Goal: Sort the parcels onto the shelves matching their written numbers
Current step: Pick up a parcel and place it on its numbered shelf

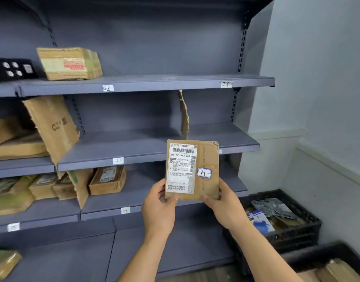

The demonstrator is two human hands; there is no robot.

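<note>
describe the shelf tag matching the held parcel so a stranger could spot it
On the grey shelving, find the shelf just under the 02 tag. A white tag sits on its front edge; it alone reads 11, like the parcel.

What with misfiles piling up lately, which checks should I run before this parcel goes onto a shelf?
1. Number readable: the handwritten label on the parcel reads 11. Ok.
2. Matching tag found: shelf tag 11 sits on the front edge of the middle shelf. Ok.
3. Grip: the left hand and right hand hold the parcel's lower corners. Ok.
4. Room: the middle shelf above that tag is bare. Ok.
5. Section's right limit: a cardboard divider stands there, but the neighbouring tag is mostly hidden behind the parcel. Cannot tell.
</note>
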